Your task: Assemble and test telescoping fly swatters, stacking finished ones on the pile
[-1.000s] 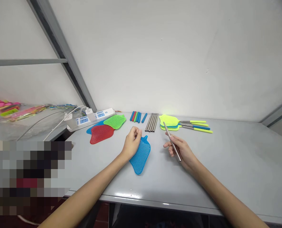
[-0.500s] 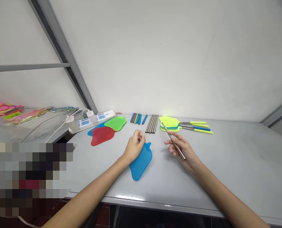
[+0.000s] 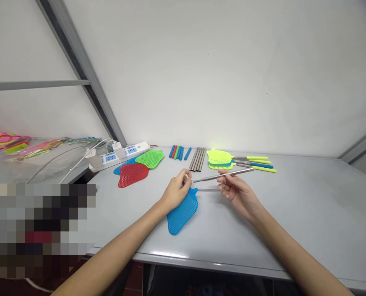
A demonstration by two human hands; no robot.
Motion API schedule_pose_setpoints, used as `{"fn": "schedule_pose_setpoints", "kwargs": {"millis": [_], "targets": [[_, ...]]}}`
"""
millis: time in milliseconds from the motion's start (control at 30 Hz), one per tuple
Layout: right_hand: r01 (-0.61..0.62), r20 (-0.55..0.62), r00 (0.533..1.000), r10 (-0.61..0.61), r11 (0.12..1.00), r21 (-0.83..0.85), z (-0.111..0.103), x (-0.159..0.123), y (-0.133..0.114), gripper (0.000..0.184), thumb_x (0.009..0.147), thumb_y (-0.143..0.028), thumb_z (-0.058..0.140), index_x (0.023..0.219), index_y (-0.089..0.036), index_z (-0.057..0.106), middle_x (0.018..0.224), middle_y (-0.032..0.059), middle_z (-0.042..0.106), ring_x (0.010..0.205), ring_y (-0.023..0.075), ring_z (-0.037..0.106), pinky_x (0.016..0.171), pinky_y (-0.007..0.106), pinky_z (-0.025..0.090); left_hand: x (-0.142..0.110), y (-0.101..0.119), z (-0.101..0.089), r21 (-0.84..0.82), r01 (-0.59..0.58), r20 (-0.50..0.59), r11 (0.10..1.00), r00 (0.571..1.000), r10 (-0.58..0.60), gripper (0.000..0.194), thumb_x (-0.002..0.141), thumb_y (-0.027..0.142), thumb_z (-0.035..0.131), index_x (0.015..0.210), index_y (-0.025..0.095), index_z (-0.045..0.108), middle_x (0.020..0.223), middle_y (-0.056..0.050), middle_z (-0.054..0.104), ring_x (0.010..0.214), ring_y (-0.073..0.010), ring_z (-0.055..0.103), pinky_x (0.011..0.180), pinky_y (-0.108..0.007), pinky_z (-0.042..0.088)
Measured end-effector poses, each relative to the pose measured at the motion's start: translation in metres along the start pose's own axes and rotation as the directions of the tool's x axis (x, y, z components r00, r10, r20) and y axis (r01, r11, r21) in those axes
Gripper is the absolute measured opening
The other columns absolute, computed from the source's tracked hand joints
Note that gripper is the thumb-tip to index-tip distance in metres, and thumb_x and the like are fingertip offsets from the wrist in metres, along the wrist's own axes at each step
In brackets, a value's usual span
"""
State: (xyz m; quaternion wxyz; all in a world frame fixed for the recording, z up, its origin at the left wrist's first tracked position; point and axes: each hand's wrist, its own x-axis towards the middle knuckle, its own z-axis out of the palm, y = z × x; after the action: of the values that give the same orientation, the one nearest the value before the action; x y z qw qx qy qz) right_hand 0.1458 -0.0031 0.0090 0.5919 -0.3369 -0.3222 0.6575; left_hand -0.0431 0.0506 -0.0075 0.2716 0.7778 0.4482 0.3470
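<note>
My right hand (image 3: pixel 240 193) holds a metal tube (image 3: pixel 214 176) between thumb and fingers. The tube lies nearly level above the table, its thinner end pointing left. Just left of that end, my left hand (image 3: pixel 177 192) is closed with thumb and forefinger brought together; whatever they pinch, if anything, is too small to make out. Beneath this hand lies a blue fly swatter head (image 3: pixel 183 213), perforated, its neck toward the upper right. The hand covers part of its left edge.
Red (image 3: pixel 133 176), green (image 3: pixel 150 159) and blue swatter heads overlap at left, beside a power strip (image 3: pixel 121 155). Along the back are coloured handle grips (image 3: pixel 177 152), several metal tubes (image 3: pixel 198 159) and stacked swatters with handles (image 3: pixel 220 158). Bagged colourful items (image 3: pixel 41 150) sit far left.
The metal tube in my right hand has swung from a steep slant to nearly level, its thin end now close to my left fingertips. My left hand has shifted slightly right.
</note>
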Motion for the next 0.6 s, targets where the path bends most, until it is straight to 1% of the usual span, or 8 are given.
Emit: {"fn": "schedule_pose_setpoints", "kwargs": {"millis": [100, 233, 400, 500, 600], "targets": [[-0.008, 0.005, 1.000, 0.008, 0.997, -0.076, 0.0027, -0.0010, 0.0011, 0.026, 0.072, -0.030, 0.055, 0.094, -0.017, 0.059, 0.069, 0.0029, 0.058, 0.055, 0.0100, 0.051, 0.043, 0.019, 0.036, -0.0002, 0.0017, -0.0013, 0.027, -0.003, 0.009, 1.000, 1.000, 0.002, 0.011, 0.077, 0.022, 0.031, 0.077, 0.020, 0.042, 0.053, 0.007, 0.035, 0.050, -0.0098, 0.037, 0.051, -0.021, 0.029], [0.023, -0.042, 0.999, -0.026, 0.996, -0.082, 0.0016, -0.0009, 0.0005, 0.027, 0.072, -0.033, 0.053, 0.094, -0.018, 0.059, 0.060, -0.0012, 0.051, 0.048, 0.0075, 0.044, 0.043, 0.019, 0.035, 0.0006, 0.0018, -0.0024, 0.048, -0.020, 0.022, 0.999, 1.000, 0.019, 0.014, 0.075, 0.019, 0.031, 0.068, 0.019, 0.043, 0.056, 0.005, 0.037, 0.054, -0.0108, 0.038, 0.053, -0.022, 0.030], [0.052, -0.100, 0.993, -0.062, 0.993, -0.102, -0.0020, 0.0016, 0.0021, 0.029, 0.071, -0.038, 0.053, 0.090, -0.018, 0.060, 0.059, -0.0016, 0.048, 0.048, 0.0072, 0.041, 0.042, 0.020, 0.033, 0.0008, 0.0013, -0.0008, 0.046, -0.036, 0.030, 0.998, 0.999, 0.034, 0.018, 0.074, 0.017, 0.032, 0.066, 0.019, 0.048, 0.055, 0.004, 0.043, 0.053, -0.0105, 0.041, 0.053, -0.022, 0.031], [0.059, -0.092, 0.993, -0.068, 0.993, -0.099, -0.0037, 0.0025, 0.0048, 0.028, 0.070, -0.040, 0.053, 0.086, -0.018, 0.060, 0.059, -0.0015, 0.046, 0.049, 0.0073, 0.041, 0.042, 0.019, 0.032, 0.0005, 0.0021, 0.0000, 0.041, -0.044, 0.020, 0.998, 0.999, 0.043, 0.018, 0.074, 0.017, 0.033, 0.067, 0.019, 0.049, 0.054, 0.005, 0.044, 0.052, -0.0102, 0.042, 0.052, -0.021, 0.031], [0.042, -0.075, 0.996, -0.049, 0.995, -0.088, -0.0051, 0.0028, 0.0067, 0.028, 0.071, -0.041, 0.053, 0.086, -0.018, 0.059, 0.060, -0.0015, 0.046, 0.050, 0.0076, 0.041, 0.041, 0.019, 0.032, 0.0001, 0.0032, 0.0002, 0.035, -0.050, 0.024, 0.998, 0.998, 0.050, 0.018, 0.074, 0.017, 0.033, 0.068, 0.019, 0.050, 0.053, 0.005, 0.044, 0.051, -0.0101, 0.042, 0.052, -0.021, 0.031]]}}
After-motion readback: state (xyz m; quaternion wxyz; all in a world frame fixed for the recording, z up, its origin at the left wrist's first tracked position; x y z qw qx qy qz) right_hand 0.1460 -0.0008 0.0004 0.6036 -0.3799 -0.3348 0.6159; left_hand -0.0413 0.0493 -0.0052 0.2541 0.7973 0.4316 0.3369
